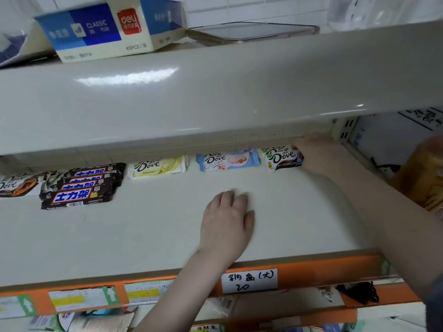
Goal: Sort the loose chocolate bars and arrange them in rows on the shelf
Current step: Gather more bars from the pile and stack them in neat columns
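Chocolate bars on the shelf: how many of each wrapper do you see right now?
Dark Snickers bars: 4 in an overlapping stack
Yellow Dove: 1
Blue Dove: 1
White-and-dark Dove: 2 stacked, the right hand touching them
Brown Dove: 1, cut off at the frame's left edge
Total: 9

Store shelving, pale grey-beige metal. Upper shelf (215, 92) glossy, with light glare on its front. Lower shelf (143, 231) edged by an orange price rail (311, 271) carrying a handwritten white label (249, 280) and printed tags (81, 299). White tiled wall (251, 8) behind. On top: a blue and white box (100, 29), a clear flat tray (254, 32). Slotted upright (345, 128) at right.
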Action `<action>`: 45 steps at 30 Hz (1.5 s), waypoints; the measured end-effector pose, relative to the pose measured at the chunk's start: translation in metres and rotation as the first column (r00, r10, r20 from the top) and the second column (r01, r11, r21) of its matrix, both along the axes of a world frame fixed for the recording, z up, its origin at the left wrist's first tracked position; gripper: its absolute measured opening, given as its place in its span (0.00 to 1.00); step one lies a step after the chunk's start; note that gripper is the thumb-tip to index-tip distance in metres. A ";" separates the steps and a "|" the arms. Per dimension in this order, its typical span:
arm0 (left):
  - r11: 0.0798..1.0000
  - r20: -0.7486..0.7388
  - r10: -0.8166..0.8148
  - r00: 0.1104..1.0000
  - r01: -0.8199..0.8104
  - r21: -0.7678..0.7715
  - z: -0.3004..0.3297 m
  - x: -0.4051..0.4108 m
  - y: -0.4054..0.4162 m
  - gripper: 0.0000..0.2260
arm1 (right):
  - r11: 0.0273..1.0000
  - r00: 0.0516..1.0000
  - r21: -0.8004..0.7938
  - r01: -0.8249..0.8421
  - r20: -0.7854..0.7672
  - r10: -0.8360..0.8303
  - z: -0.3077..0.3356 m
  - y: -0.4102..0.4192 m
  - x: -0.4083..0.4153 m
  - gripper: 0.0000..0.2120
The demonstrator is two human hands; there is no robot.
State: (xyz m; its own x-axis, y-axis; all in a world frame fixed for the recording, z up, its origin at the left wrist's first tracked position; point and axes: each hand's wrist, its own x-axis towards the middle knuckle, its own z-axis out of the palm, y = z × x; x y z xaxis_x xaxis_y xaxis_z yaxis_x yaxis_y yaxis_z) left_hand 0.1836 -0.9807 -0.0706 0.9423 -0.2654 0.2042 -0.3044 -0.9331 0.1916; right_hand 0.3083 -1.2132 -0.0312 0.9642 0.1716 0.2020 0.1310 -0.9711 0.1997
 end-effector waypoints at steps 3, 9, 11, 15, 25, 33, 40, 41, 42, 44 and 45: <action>1.000 -0.024 0.001 1.000 -0.001 0.001 0.003 0.001 0.001 0.21 | 0.996 0.999 0.087 0.006 0.044 -0.010 0.000 0.008 -0.014 0.11; 0.992 -0.036 0.124 0.992 -0.123 0.036 0.015 -0.008 0.006 0.20 | 0.959 0.998 0.281 0.031 0.042 -0.044 0.004 0.048 -0.080 0.13; 0.982 -0.030 0.184 0.982 -0.183 0.039 0.019 -0.015 0.015 0.21 | 0.950 0.999 0.310 0.028 0.032 -0.040 -0.002 0.067 -0.107 0.13; 0.960 -0.012 0.281 0.960 -0.281 0.024 0.025 -0.030 0.048 0.23 | 0.918 1.000 0.396 0.003 0.018 -0.011 -0.015 0.117 -0.152 0.14; 0.889 -0.010 0.454 0.891 -0.454 -0.055 0.032 -0.097 0.212 0.24 | 0.859 0.990 0.495 -0.133 0.024 0.139 -0.020 0.296 -0.206 0.16; 0.805 0.020 0.592 0.806 -0.591 -0.055 0.030 -0.165 0.400 0.22 | 0.827 0.959 0.497 -0.262 0.041 0.279 -0.015 0.475 -0.233 0.18; 0.681 0.039 0.731 0.682 -0.724 -0.107 0.035 -0.181 0.532 0.23 | 0.784 0.916 0.499 -0.370 0.053 0.398 -0.006 0.617 -0.221 0.16; 0.667 0.045 0.745 0.666 -0.739 -0.101 0.035 -0.178 0.548 0.23 | 0.778 0.911 0.503 -0.377 0.051 0.408 -0.006 0.634 -0.215 0.16; 0.655 0.049 0.755 0.654 -0.749 -0.096 0.035 -0.174 0.565 0.23 | 0.771 0.908 0.509 -0.382 0.051 0.416 -0.007 0.651 -0.208 0.16; 0.636 0.045 0.771 0.635 -0.765 -0.102 0.035 -0.163 0.597 0.22 | 0.761 0.903 0.517 -0.393 0.058 0.426 -0.008 0.685 -0.194 0.15; 0.627 0.043 0.779 0.626 -0.773 -0.100 0.034 -0.155 0.614 0.22 | 0.757 0.900 0.517 -0.400 0.064 0.432 -0.009 0.702 -0.186 0.15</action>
